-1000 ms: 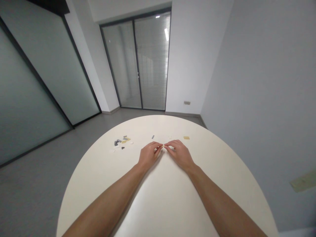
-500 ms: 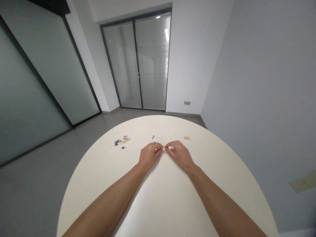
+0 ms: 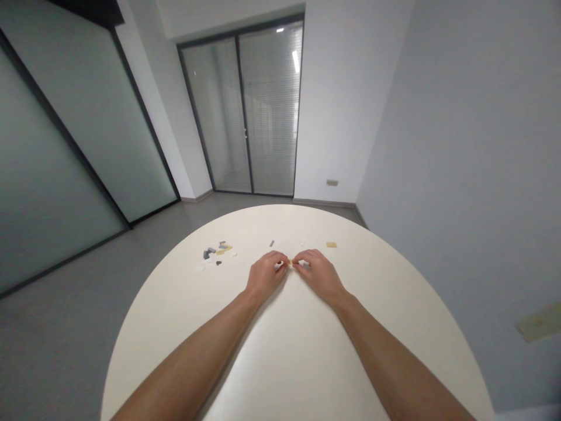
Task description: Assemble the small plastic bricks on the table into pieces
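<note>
My left hand [image 3: 266,273] and my right hand [image 3: 319,273] meet over the white table, fingertips almost touching. Both hands are closed in a pinch on a tiny yellowish piece [image 3: 290,263], mostly covered by the fingers, so its shape is unclear. Beyond my right hand lies a flat yellow building-block plate [image 3: 331,245], with small white pieces [image 3: 301,244] to its left. Past my left hand rests a narrow grey piece [image 3: 272,243].
A loose cluster of small grey, yellow and white pieces [image 3: 221,248] lies at the table's left, with a dark piece [image 3: 218,263] near it. The round white table [image 3: 289,362] has a curved far edge. Behind it stand a glass door [image 3: 272,117] and walls.
Almost nothing differs. Both hands keep their place, with only a slight shift of the fingers around the small piece.
</note>
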The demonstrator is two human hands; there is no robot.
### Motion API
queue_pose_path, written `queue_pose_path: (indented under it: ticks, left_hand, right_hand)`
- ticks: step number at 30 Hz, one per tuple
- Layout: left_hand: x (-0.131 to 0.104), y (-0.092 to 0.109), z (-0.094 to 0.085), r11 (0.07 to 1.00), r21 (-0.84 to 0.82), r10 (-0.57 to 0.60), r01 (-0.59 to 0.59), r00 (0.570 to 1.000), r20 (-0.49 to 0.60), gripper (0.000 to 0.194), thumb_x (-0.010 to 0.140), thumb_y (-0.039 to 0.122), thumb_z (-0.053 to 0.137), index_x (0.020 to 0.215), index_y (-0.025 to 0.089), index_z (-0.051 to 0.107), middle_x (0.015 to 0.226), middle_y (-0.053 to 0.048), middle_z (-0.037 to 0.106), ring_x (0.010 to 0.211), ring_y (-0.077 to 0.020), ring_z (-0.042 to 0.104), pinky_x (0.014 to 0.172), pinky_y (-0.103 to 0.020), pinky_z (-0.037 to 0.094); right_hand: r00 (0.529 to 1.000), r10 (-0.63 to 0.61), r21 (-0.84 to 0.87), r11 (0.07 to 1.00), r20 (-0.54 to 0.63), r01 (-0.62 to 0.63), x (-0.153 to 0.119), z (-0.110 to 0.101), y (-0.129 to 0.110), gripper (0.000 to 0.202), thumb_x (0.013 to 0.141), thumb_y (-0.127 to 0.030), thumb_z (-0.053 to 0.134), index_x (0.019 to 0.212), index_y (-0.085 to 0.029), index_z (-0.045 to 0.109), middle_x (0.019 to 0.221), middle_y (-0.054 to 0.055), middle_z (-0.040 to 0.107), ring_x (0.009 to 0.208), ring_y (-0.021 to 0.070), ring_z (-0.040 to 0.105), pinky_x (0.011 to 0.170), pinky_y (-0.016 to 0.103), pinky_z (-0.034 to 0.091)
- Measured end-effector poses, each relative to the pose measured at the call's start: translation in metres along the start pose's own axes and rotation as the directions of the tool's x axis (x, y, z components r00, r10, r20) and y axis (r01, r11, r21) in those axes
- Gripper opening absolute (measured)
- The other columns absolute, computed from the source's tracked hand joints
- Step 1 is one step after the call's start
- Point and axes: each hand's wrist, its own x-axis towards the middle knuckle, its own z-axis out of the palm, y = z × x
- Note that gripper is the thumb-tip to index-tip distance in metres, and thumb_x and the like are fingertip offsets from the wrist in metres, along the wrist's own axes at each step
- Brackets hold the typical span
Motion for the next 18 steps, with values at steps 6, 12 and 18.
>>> queue_pose_path:
  ticks: [6, 12, 18]
  left_hand:
    - [0.0, 0.0005, -0.0001, 1.0, 0.007, 0.006, -0.006, 1.0, 0.004, 0.014, 0.086, 0.016, 0.059, 0.092, 0.025, 0.068, 0.101, 0.001, 0.07, 0.092, -0.0141, 0.064, 0.072, -0.022, 0.052]
    - [0.0, 0.0005, 0.0003, 0.999, 0.01, -0.036, 0.036, 0.999, -0.004, 0.014, 0.087, 0.017, 0.059, 0.094, 0.025, 0.068, 0.1, 0.002, 0.071, 0.092, -0.0142, 0.064, 0.074, -0.023, 0.052]
    - [-0.0002, -0.0002, 0.0005, 0.998, 0.015, -0.067, 0.067, 0.998, -0.011, 0.014, 0.089, 0.019, 0.058, 0.097, 0.025, 0.068, 0.101, 0.002, 0.072, 0.093, -0.0147, 0.065, 0.076, -0.024, 0.051]
  right_hand:
    - [1.0, -0.009, -0.007, 1.0, -0.006, 0.009, -0.0001, -0.0003, -0.0006, 0.006, 0.09, -0.024, 0.062, 0.092, -0.026, 0.068, 0.099, 0.002, 0.07, 0.102, 0.0205, 0.059, 0.09, 0.035, 0.048]
    - [1.0, 0.01, -0.034, 0.999, -0.023, -0.011, -0.0002, 0.0013, 0.002, 0.004, 0.089, -0.026, 0.064, 0.09, -0.026, 0.067, 0.098, 0.001, 0.071, 0.101, 0.0208, 0.06, 0.089, 0.035, 0.047]
    - [0.999, 0.029, -0.033, 0.999, -0.032, -0.03, -0.0004, 0.0007, 0.0015, 0.003, 0.09, -0.028, 0.065, 0.09, -0.026, 0.067, 0.098, 0.001, 0.071, 0.101, 0.0209, 0.06, 0.088, 0.035, 0.047]
